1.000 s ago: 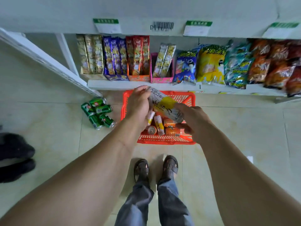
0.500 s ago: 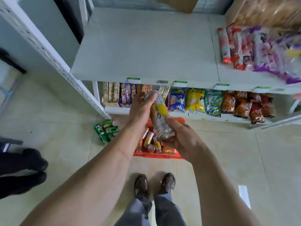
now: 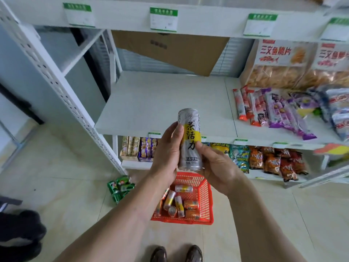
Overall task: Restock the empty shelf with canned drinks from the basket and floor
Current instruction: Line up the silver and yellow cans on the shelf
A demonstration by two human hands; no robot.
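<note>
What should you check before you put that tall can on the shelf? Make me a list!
1. Can held firmly: ok. The left hand and right hand both grip the silver and yellow can.
2. Can upright: ok, it stands nearly vertical, label facing the camera.
3. Free space on the empty shelf: ok, its left part is bare.
4. Neighbours out of the way: ok, the snack sticks lie off to the right.
5. More cans to fetch: ok, several lie in the red basket and green cans lie on the floor.
6. Can dented: cannot tell.
</note>
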